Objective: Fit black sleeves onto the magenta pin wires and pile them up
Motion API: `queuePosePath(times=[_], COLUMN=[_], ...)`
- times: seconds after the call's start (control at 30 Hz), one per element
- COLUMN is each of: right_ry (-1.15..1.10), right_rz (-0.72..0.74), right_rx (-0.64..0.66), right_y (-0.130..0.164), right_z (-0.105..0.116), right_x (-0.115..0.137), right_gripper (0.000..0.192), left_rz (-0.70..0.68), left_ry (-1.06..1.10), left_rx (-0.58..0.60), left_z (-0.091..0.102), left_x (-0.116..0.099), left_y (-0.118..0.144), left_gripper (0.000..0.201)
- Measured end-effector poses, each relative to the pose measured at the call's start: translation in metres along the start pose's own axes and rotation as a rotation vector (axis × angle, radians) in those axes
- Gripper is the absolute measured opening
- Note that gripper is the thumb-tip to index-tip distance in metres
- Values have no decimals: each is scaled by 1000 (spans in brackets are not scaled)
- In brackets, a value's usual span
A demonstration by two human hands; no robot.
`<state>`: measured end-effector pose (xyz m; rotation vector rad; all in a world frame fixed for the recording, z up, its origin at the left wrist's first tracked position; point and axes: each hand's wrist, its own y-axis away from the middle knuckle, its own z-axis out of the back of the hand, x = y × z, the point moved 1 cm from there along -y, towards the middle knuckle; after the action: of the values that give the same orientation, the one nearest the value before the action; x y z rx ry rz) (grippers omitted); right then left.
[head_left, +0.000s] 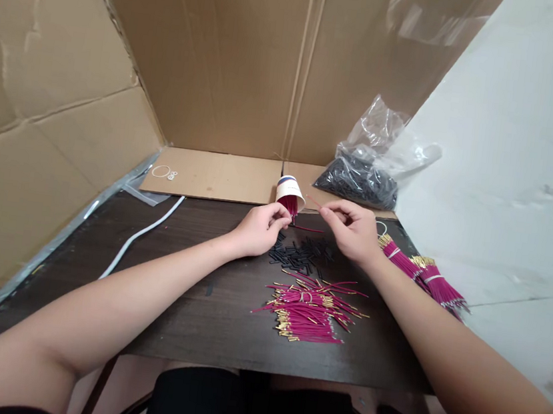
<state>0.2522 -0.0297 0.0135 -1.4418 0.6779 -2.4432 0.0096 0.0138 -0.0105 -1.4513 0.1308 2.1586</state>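
My left hand (260,228) rests on the dark table (182,276), its fingers pinched at the mouth of a tipped paper cup (289,194) that holds magenta wires. My right hand (353,230) pinches one thin magenta wire (313,202), which slants up towards the cup. Between the hands lies a scatter of short black tube pieces (301,254). Nearer to me sits a loose heap of magenta wires with gold tips (309,307). Bundled magenta wires (422,276) lie by my right wrist.
A clear bag of black tube pieces (361,177) stands at the back right. Cardboard walls (224,59) close the back and left, and a white panel (514,162) closes the right. A white cable (139,234) and some small rings (166,172) lie at the left.
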Motion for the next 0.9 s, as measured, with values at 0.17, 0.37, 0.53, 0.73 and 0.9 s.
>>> queuePosePath(times=[0.17, 0.37, 0.53, 0.73, 0.9], right_ry=[-268, -474, -477, -451, -452], right_rz=[-223, -241, -211, -208, -207], right_rx=[95, 284, 283, 287, 287], right_y=[2, 9, 10, 10, 12], right_z=[-8, -19, -19, -19, -21], right_x=[1, 9, 10, 10, 10], right_gripper=[42, 45, 41, 44, 43], left_rz=[78, 71, 75, 58, 61], left_ry=[102, 146, 156, 137, 165], left_rx=[9, 9, 20, 44, 55], left_z=[-2, -2, -2, -2, -2], left_x=[0, -4, -3, -3, -5], left_y=[-1, -1, -3, -1, 0], left_gripper=[16, 15, 13, 14, 13])
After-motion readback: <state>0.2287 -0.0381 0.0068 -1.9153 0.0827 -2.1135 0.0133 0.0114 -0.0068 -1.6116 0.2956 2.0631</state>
